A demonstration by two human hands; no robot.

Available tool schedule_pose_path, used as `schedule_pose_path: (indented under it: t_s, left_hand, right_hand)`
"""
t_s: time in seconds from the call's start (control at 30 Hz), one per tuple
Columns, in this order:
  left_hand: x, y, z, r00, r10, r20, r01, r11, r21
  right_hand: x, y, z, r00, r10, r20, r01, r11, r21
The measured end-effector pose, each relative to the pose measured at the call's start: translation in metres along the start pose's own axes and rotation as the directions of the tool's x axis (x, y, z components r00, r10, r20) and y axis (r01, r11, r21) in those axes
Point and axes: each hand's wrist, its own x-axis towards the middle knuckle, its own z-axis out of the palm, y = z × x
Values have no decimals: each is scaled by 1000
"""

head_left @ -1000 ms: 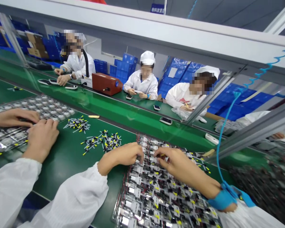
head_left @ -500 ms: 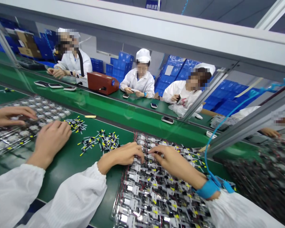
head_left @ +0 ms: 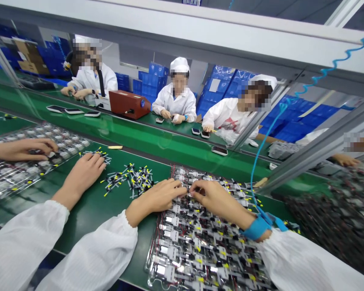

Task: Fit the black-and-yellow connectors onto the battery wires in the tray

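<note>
Both of my hands are over a clear plastic tray (head_left: 153, 262) filled with rows of small electronic parts that carry red wires and yellow-tipped strips. My left hand (head_left: 159, 196) reaches in from the left, its fingers bent and pressed together at the tray's upper part. Facing it, my right hand (head_left: 214, 198) has thumb and forefinger pinched close to the left fingertips. Whatever lies between the fingers is too small and covered to name. A blue wrist strap (head_left: 256, 228) with a coiled cord is on my right wrist.
Loose yellow-tipped strips (head_left: 139, 180) lie in a pile left of the tray. A co-worker's hand (head_left: 85, 171) reaches toward them; the other hand (head_left: 30, 149) is over a second tray (head_left: 63, 135). Dark stacked trays (head_left: 321, 218) stand at right. Across the belt, several people sit near a red-brown box (head_left: 129, 105).
My right hand has curled its fingers more and stays beside my left. The co-worker's near hand has moved right to the strips, and the other hand has moved slightly right over its tray.
</note>
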Motion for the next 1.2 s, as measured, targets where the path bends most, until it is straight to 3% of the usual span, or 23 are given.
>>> schedule_pose_path:
  t_s: [0.1,0.3,0.47,0.67,1.2]
  left_hand:
    - [-3,1,-7,1000,-16,-13,15,997,-77]
    - [-8,1,-12,999,-13,-33,10,997,-74]
    - [-8,-6,-7,995,-69,-74,56,985,-162]
    - [-3,-19,3,993,17,-121,-42,978,-207]
    - [3,-26,9,998,-9,-58,-5,969,-247]
  right_hand:
    - [1,-1,0,1000,-1,8,1,1000,21]
    - [6,-7,8,999,-19,42,16,997,82]
    - [10,-4,17,998,57,16,-59,991,121]
    - [11,-2,24,996,88,-1,-87,982,170]
    - [10,4,35,997,79,2,-77,973,217]
